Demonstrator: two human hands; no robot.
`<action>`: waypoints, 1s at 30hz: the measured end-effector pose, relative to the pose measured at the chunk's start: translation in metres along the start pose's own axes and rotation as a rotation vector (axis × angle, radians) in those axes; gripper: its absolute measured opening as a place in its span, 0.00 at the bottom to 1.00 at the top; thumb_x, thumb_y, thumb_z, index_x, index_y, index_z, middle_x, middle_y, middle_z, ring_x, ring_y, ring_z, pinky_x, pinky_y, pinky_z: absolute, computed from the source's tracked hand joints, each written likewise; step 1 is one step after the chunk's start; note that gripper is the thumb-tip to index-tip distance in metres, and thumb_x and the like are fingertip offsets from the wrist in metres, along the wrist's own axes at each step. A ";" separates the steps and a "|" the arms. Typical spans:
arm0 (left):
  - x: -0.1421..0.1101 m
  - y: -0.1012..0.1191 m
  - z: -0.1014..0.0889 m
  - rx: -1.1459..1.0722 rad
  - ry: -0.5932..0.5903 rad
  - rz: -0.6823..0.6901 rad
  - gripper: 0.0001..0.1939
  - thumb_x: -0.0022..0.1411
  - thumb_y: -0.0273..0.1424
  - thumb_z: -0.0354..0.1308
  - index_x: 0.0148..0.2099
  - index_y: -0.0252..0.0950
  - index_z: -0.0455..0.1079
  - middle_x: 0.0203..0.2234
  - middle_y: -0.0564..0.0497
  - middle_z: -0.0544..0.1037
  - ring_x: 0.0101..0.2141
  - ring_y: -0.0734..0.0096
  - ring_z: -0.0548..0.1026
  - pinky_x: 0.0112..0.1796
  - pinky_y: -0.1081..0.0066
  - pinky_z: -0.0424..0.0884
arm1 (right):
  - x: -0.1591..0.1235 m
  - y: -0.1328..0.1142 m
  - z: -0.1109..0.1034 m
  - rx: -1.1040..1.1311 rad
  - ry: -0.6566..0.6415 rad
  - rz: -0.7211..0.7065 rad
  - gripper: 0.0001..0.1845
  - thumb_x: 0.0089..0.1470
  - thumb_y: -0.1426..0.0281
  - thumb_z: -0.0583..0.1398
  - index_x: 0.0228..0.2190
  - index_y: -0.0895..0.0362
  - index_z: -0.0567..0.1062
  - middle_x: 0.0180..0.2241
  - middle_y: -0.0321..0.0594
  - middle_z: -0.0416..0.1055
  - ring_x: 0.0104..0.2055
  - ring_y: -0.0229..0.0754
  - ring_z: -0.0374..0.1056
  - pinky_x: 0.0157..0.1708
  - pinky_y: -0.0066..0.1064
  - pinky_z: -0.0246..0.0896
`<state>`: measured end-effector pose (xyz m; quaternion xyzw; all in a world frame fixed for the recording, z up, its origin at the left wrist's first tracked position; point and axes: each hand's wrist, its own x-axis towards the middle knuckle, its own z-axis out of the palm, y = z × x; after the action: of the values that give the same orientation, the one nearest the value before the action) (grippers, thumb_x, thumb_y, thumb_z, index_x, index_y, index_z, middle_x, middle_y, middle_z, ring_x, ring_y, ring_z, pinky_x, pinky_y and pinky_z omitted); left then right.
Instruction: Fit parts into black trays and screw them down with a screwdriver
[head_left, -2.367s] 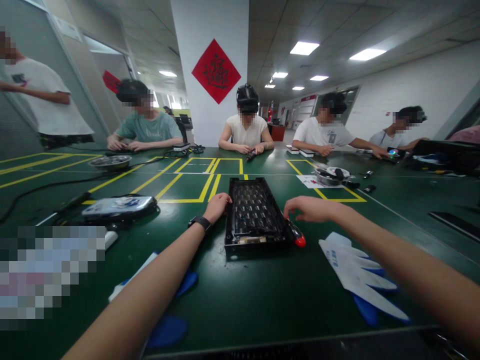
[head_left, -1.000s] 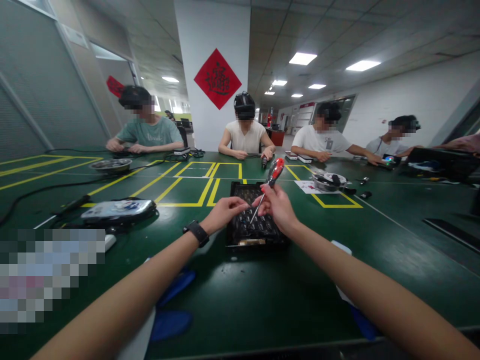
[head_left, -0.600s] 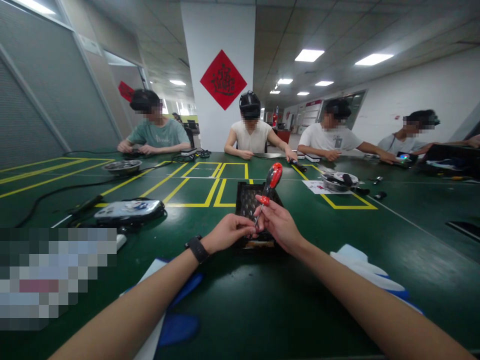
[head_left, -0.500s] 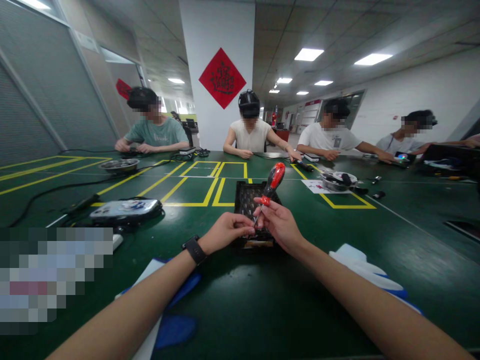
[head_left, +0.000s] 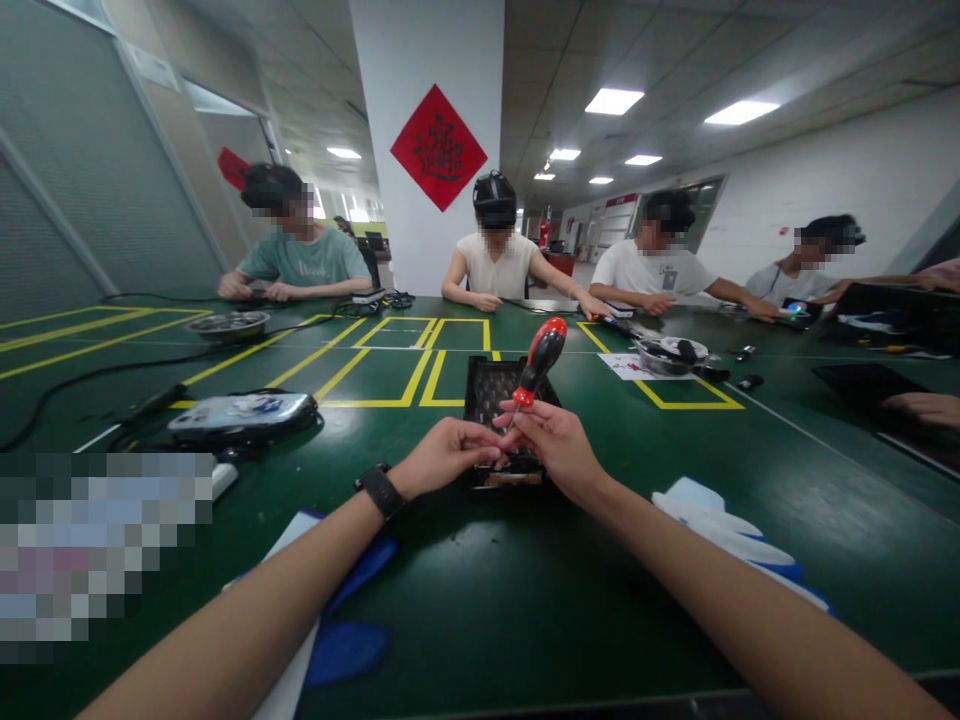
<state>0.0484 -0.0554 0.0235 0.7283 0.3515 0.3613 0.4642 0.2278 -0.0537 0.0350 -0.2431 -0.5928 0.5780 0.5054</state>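
The left hand (head_left: 441, 458) has closed in near the tip, its hold unclear; the right hand (head_left: 561, 448) grips the screwdriver (head_left: 541, 358) over the black tray (head_left: 484, 385).

Wearer's own arms | left hand (head_left: 442, 455): bare | left wrist: black watch (head_left: 381, 490), smooth wide dark band, small dark case toward outer side, face detail too small to read | left forearm: bare | right hand (head_left: 559, 445): bare | right wrist, forearm: bare
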 end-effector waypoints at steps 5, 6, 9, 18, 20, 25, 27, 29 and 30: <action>0.002 -0.002 0.002 0.074 0.124 0.005 0.14 0.49 0.36 0.62 0.35 0.30 0.73 0.29 0.46 0.78 0.31 0.70 0.74 0.35 0.72 0.69 | 0.002 0.005 -0.003 -0.055 0.097 -0.053 0.13 0.46 0.66 0.62 0.35 0.60 0.72 0.32 0.40 0.74 0.29 0.33 0.68 0.31 0.26 0.63; 0.002 -0.001 0.003 0.121 0.141 0.024 0.14 0.48 0.36 0.63 0.34 0.30 0.74 0.29 0.47 0.77 0.31 0.70 0.74 0.34 0.72 0.69 | 0.002 0.005 -0.003 -0.061 0.118 -0.057 0.13 0.45 0.66 0.62 0.34 0.59 0.72 0.31 0.40 0.74 0.30 0.34 0.68 0.30 0.25 0.62; 0.002 0.003 0.004 0.202 0.149 0.066 0.13 0.50 0.35 0.62 0.33 0.30 0.74 0.28 0.47 0.76 0.31 0.70 0.73 0.34 0.73 0.68 | 0.003 0.005 -0.002 -0.074 0.130 -0.055 0.13 0.45 0.65 0.63 0.33 0.59 0.71 0.30 0.38 0.74 0.27 0.32 0.67 0.24 0.22 0.57; 0.001 0.003 0.000 0.152 0.013 0.119 0.14 0.57 0.36 0.55 0.35 0.29 0.73 0.29 0.49 0.77 0.34 0.70 0.73 0.38 0.73 0.66 | 0.003 0.004 -0.004 -0.113 -0.040 -0.057 0.16 0.51 0.66 0.57 0.42 0.57 0.70 0.34 0.40 0.72 0.27 0.32 0.66 0.28 0.26 0.60; 0.001 0.000 -0.001 0.099 0.045 0.074 0.13 0.56 0.35 0.56 0.36 0.29 0.72 0.29 0.48 0.77 0.32 0.72 0.73 0.36 0.73 0.67 | 0.003 0.005 -0.005 -0.149 -0.014 -0.069 0.14 0.51 0.67 0.57 0.40 0.58 0.71 0.33 0.40 0.72 0.28 0.33 0.66 0.28 0.26 0.60; 0.003 -0.004 0.000 0.023 0.124 0.041 0.14 0.51 0.35 0.61 0.36 0.29 0.72 0.29 0.48 0.77 0.30 0.73 0.73 0.34 0.73 0.68 | 0.003 0.004 -0.004 -0.131 0.058 -0.085 0.12 0.48 0.66 0.60 0.35 0.58 0.71 0.31 0.39 0.73 0.33 0.36 0.69 0.33 0.28 0.62; 0.003 -0.003 0.000 0.081 0.153 0.081 0.13 0.49 0.35 0.62 0.33 0.30 0.72 0.30 0.47 0.76 0.31 0.73 0.72 0.34 0.74 0.67 | 0.003 0.005 -0.003 -0.101 0.045 -0.081 0.13 0.47 0.64 0.60 0.35 0.57 0.70 0.30 0.39 0.73 0.33 0.37 0.69 0.33 0.29 0.63; 0.003 -0.002 0.001 0.137 0.170 0.113 0.13 0.48 0.35 0.63 0.31 0.30 0.73 0.30 0.47 0.75 0.31 0.73 0.72 0.34 0.74 0.67 | 0.003 0.006 -0.004 -0.092 0.032 -0.075 0.13 0.47 0.64 0.61 0.35 0.57 0.70 0.30 0.38 0.73 0.32 0.37 0.70 0.31 0.28 0.64; 0.002 -0.001 0.001 0.151 0.163 0.110 0.13 0.47 0.36 0.64 0.30 0.29 0.73 0.30 0.47 0.75 0.31 0.73 0.72 0.34 0.74 0.67 | 0.003 0.006 -0.004 -0.094 0.032 -0.072 0.14 0.46 0.65 0.61 0.35 0.57 0.69 0.29 0.37 0.72 0.31 0.37 0.70 0.29 0.28 0.64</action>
<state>0.0503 -0.0535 0.0224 0.7475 0.3741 0.4167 0.3574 0.2281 -0.0482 0.0297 -0.2541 -0.6197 0.5268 0.5233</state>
